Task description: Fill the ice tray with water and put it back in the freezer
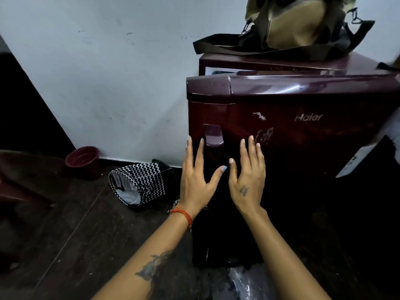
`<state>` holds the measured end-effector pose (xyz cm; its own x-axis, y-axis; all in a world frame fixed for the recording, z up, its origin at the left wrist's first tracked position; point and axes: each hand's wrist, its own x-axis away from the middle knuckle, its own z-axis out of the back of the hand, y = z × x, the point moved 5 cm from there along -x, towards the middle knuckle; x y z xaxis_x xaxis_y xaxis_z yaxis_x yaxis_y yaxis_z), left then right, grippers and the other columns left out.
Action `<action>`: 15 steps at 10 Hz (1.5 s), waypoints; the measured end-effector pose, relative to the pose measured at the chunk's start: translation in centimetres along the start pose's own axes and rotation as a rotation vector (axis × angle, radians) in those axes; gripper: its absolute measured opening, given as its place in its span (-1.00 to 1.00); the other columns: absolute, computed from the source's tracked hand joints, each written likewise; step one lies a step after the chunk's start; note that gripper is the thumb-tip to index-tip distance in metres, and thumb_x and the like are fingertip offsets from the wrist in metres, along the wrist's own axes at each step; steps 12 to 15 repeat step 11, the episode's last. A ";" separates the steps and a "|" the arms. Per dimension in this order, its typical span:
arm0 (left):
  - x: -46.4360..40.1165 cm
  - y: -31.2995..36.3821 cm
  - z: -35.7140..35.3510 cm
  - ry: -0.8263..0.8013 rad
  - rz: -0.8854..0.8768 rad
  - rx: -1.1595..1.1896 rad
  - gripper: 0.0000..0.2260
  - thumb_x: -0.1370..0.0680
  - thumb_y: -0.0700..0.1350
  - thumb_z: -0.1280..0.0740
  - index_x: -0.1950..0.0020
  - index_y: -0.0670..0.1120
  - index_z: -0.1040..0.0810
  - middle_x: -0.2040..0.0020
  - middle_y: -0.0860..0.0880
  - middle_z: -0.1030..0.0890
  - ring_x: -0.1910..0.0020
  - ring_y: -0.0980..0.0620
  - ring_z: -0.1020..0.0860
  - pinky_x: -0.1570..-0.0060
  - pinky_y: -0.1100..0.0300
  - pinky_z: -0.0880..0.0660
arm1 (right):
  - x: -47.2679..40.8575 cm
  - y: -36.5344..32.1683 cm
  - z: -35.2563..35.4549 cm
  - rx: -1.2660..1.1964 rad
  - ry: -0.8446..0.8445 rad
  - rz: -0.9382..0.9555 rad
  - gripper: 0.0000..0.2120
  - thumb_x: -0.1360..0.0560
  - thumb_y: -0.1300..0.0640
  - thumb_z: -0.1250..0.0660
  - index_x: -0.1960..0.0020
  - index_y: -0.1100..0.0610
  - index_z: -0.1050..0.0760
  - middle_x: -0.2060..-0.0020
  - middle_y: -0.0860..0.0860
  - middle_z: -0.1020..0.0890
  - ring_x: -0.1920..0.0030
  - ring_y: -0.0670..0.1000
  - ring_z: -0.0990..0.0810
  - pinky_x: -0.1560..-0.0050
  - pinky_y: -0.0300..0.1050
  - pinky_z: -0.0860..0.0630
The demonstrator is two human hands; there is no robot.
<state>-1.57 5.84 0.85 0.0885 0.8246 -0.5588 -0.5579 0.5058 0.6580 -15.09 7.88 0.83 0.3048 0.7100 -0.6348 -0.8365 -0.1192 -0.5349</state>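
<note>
- We see a glossy maroon fridge door (303, 131) with silver lettering.
- We see a black-and-white zigzag fabric basket (138, 182).
- We see a maroon round plastic pot (82, 159).
- We see an olive-and-tan canvas bag (298, 24).
- We see an orange thread wristband (183, 215).

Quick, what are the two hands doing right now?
Left hand: open, fingers straight, flat against the fridge door, holding nothing.
Right hand: open, fingers straight, also on the door, holding nothing.
</note>
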 end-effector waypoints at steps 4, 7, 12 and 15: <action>-8.5 -4.0 -2.6 -0.022 0.120 -0.012 -0.29 -0.52 0.20 -0.26 -0.56 -0.01 -0.05 -0.56 -0.03 -0.11 -0.52 0.02 -0.14 -0.40 0.22 -0.15 | -6.2 1.8 -5.7 0.071 -0.050 0.021 -0.49 -0.59 -0.02 -0.06 -0.47 0.18 -0.23 -0.51 0.07 -0.18 -0.52 0.09 -0.09 -0.46 0.10 -0.08; -11.2 -5.9 -4.1 -0.049 0.097 0.044 -0.36 -0.57 0.08 -0.26 -0.56 -0.01 -0.02 -0.55 -0.07 -0.17 -0.51 -0.03 -0.19 -0.38 0.21 -0.16 | -7.5 2.2 -7.3 0.130 -0.046 -0.016 -0.50 -0.60 0.06 -0.18 -0.48 0.20 -0.21 -0.52 0.05 -0.15 -0.52 0.08 -0.05 -0.46 0.13 -0.05; -10.0 -3.1 -2.7 0.036 -0.166 0.121 -0.38 -0.59 0.03 -0.14 -0.55 -0.18 0.03 -0.56 -0.20 0.02 -0.55 -0.05 0.04 -0.50 0.23 0.02 | -6.0 -0.3 -3.8 0.067 0.128 -0.125 -0.49 -0.59 -0.03 -0.08 -0.48 0.14 -0.22 -0.50 0.07 -0.21 -0.52 0.04 -0.11 -0.51 0.06 -0.02; -10.0 -3.1 -2.7 0.036 -0.166 0.121 -0.38 -0.59 0.03 -0.14 -0.55 -0.18 0.03 -0.56 -0.20 0.02 -0.55 -0.05 0.04 -0.50 0.23 0.02 | -6.0 -0.3 -3.8 0.067 0.128 -0.125 -0.49 -0.59 -0.03 -0.08 -0.48 0.14 -0.22 -0.50 0.07 -0.21 -0.52 0.04 -0.11 -0.51 0.06 -0.02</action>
